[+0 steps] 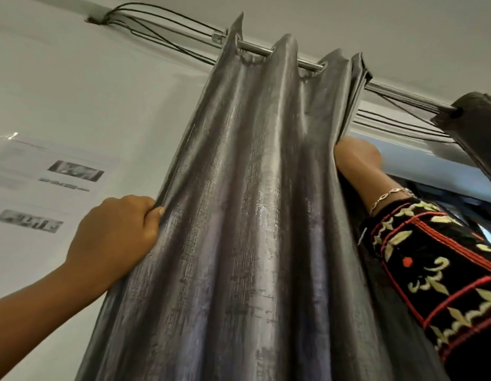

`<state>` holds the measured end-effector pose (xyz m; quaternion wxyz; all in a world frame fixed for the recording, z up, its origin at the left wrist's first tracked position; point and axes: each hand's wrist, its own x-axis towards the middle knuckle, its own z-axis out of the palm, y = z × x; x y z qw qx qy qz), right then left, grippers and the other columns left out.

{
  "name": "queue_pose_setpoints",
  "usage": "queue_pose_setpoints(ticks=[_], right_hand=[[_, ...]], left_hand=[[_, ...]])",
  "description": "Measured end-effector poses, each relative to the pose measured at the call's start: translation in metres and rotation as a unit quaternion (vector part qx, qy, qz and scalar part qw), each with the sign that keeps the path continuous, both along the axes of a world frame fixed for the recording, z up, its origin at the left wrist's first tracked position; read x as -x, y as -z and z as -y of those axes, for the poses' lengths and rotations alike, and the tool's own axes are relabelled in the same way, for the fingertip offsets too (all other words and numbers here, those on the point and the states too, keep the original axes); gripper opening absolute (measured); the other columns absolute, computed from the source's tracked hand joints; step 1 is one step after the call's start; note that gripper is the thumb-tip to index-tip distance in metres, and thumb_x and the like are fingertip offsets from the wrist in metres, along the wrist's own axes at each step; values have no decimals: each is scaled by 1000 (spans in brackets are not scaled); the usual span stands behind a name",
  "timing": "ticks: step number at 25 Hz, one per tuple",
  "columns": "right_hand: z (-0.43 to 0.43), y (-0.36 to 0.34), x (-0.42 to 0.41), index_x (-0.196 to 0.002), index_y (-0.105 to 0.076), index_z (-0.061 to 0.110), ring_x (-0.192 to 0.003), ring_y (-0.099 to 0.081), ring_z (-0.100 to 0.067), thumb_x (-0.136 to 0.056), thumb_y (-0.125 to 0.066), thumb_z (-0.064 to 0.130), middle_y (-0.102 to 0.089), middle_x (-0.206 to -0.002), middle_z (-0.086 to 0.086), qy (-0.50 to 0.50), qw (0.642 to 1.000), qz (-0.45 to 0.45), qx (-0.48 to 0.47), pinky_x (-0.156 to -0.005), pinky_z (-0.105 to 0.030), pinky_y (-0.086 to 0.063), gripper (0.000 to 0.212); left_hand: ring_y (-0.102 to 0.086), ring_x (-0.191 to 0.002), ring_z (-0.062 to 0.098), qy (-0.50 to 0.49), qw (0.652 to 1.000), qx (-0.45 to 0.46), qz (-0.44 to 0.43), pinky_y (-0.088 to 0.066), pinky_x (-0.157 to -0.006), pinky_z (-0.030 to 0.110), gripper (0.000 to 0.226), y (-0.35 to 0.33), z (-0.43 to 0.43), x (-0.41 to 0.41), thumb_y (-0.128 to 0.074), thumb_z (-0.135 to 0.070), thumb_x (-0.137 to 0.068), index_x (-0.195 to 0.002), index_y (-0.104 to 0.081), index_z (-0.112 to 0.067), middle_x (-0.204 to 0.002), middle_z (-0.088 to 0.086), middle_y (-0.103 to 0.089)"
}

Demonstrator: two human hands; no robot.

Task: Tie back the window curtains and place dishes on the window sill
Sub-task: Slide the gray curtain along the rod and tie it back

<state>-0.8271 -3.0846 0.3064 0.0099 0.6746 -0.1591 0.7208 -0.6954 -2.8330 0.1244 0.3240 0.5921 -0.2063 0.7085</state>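
Curtain (252, 202), grey and bunched in folds, hangs from the rod (255, 49) in the head view. Below the rod, left hand (115, 235) grips its left edge with curled fingers; right hand (357, 158) reaches behind its right edge, fingers hidden, grip unclear

The curtain (239, 202) is grey cloth with a glossy, satin-like sheen and a rough woven grain. The rod (255, 49) is smooth, shiny metal. The sleeve (431, 257) is matt black cloth with raised embroidery. The bracelet (390, 195) is a glinting metal chain.
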Motion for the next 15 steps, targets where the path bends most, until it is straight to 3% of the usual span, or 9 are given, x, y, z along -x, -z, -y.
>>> queue_pose_setpoints(ticks=[5,11,15], right_hand=[[45,23,13,-125,-51,-2,-120,-46,-41,-96,-33,8,-48,-132,-27,60,998,-22,-29,-95,-41,-39,35],[73,47,34,-123,-51,-5,-119,-45,-46,-94,-34,7,-46,-131,-31,61,996,-17,-63,-96,-45,-38,35],[89,68,42,-121,-52,-5,-118,-46,-46,-96,-41,19,-48,-128,-32,30,998,-14,-50,-95,-45,-39,37]], left_hand=[[-53,-55,25,33,998,-31,-32,-43,-53,33,29,22,21,4,-53,-30,-89,-73,-62,-8,-57,8,-58],[-50,-49,24,53,996,-58,-43,-41,-50,34,33,56,43,19,-53,-31,-87,-62,-54,-10,-50,5,-52],[-53,-52,34,18,995,-43,-86,-41,-51,36,28,80,55,36,-58,-30,-83,-66,-60,-8,-51,11,-56]])
